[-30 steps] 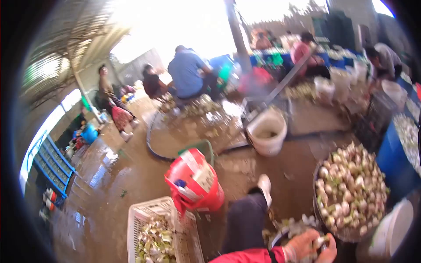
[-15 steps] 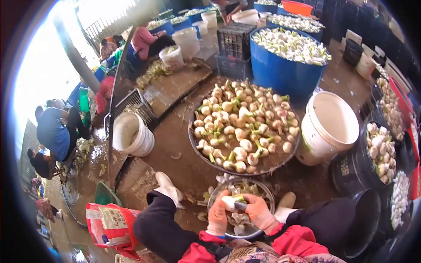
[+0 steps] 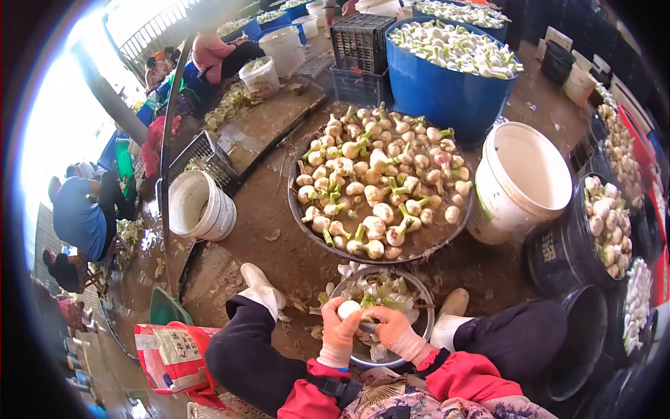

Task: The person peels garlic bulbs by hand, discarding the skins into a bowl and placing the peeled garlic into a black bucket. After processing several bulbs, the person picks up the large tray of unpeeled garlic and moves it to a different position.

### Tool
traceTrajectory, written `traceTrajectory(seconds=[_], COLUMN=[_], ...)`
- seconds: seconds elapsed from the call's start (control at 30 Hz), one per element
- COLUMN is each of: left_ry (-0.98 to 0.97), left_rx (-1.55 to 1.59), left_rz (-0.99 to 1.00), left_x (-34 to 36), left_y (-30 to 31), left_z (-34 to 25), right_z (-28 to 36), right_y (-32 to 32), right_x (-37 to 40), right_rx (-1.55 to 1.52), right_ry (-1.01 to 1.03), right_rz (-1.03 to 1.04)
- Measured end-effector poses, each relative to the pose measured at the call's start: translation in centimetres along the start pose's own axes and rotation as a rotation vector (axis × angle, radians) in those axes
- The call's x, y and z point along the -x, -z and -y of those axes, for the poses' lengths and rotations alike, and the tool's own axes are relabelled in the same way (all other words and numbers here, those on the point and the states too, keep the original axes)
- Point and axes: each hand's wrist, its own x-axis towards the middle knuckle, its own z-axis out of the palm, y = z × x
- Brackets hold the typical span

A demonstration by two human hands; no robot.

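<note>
In an orange glove, my left hand (image 3: 339,331) is closed around a white peeled bulb (image 3: 348,309). My right hand (image 3: 392,327), also gloved in orange, grips a small knife (image 3: 368,326) whose dark blade lies beside the bulb. Both hands are over a metal basin (image 3: 423,299) holding peelings. Just beyond it is a wide round tray (image 3: 447,246) with several untrimmed bulbs (image 3: 375,227).
A white bucket (image 3: 520,185) stands right of the tray, a blue tub (image 3: 447,105) of bulbs behind it. Another white bucket (image 3: 202,206) is at left, near a black crate (image 3: 204,162). A co-worker in blue (image 3: 80,213) sits far left. A red bag (image 3: 178,359) lies by my left leg.
The bulb in my left hand has turned and moved slightly left and up, showing a rounded white face. My right hand and the knife have shifted left. The view has tilted slightly.
</note>
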Motion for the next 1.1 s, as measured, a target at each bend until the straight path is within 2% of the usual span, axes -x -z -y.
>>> traceTrajectory(seconds=[0.03,0.07,0.1,0.13,0.17,0.2,0.27,0.3,0.33,0.4,0.43,0.47,0.53,0.57,0.6,0.67,0.73,0.8,0.83,0.93,1.0,1.03,1.07,1.1], left_ry=[0.101,0.108,0.216,0.323,0.391,0.396,0.381,0.389,0.392,0.209,0.177,0.177,0.010,-0.046,-0.046,-0.284,-0.308,-0.405,-0.406,-0.302,-0.272,-0.205,-0.219,-0.215], left_rx=[0.188,0.188,0.318,0.447,0.497,0.495,0.457,0.459,0.458,0.127,-0.012,-0.013,-0.399,-0.616,-0.617,-0.900,-0.995,-1.170,-1.170,-1.022,-0.584,-0.260,-0.058,0.014], left_rz=[0.028,0.031,0.165,0.300,0.377,0.382,0.452,0.364,0.368,0.247,0.217,0.218,0.213,0.225,0.226,0.242,0.257,0.283,0.287,0.306,0.208,0.161,0.095,0.086], left_x=[-0.4,-0.1,0.3,0.5,0.4,0.5,0.7,0.8,0.7,0.2,0.0,0.0,0.0,0.0,0.1,0.4,0.5,0.5,0.7,0.9,0.9,0.9,0.5,-0.1], left_y=[0.6,0.3,0.0,-0.3,-0.1,-0.1,-0.4,-0.1,0.5,1.5,1.5,1.6,1.4,1.2,0.8,0.0,-0.2,-0.4,-0.5,-0.6,-0.2,-0.2,0.0,0.8], left_z=[0.6,-0.7,-2.1,-3.1,-3.2,-3.4,-4.1,-3.5,-2.6,-1.0,-1.0,-0.8,-0.8,-1.1,-1.3,-1.8,-2.1,-2.3,-2.5,-2.7,-1.8,-1.6,-0.9,-0.4], right_z=[0.0,-0.3,-1.6,-0.7,-1.7,-3.2,-5.0,-5.5,-5.4,-4.7,-3.7,-3.1,-2.1,-1.4,-1.3,-1.5,-1.2,-0.1,0.2,0.2,-1.6,-1.2,-0.9,-0.5], right_y=[0.4,0.7,1.2,2.1,2.7,3.5,5.0,5.1,5.0,4.4,3.9,3.1,1.8,2.0,1.9,1.4,1.3,1.5,1.5,1.6,1.5,1.6,1.6,1.6], right_x=[-0.3,-0.6,-1.2,-1.5,-1.9,-2.6,-3.4,-3.3,-3.0,-2.5,-2.2,-2.0,-1.5,-1.4,-1.2,-0.7,-0.5,-0.3,-0.3,-0.4,-0.7,-0.9,-0.9,-0.7], right_rx=[0.030,0.061,0.069,0.004,-0.032,-0.067,0.297,0.296,0.348,0.453,0.110,0.110,-0.177,-0.005,-0.005,0.055,0.145,0.405,0.404,0.479,0.200,0.084,0.084,-0.155], right_ry=[0.021,0.043,0.074,-0.060,-0.060,-0.059,0.050,0.047,0.091,0.180,0.050,0.050,0.152,0.103,0.104,0.143,0.185,0.168,0.167,0.145,0.232,0.240,0.247,0.092], right_rz=[-0.059,-0.118,-0.202,-0.215,-0.263,-0.312,-0.326,-0.332,-0.264,-0.124,0.007,0.006,0.036,0.071,0.070,0.060,0.029,0.107,0.103,0.122,-0.031,-0.026,-0.027,0.039])
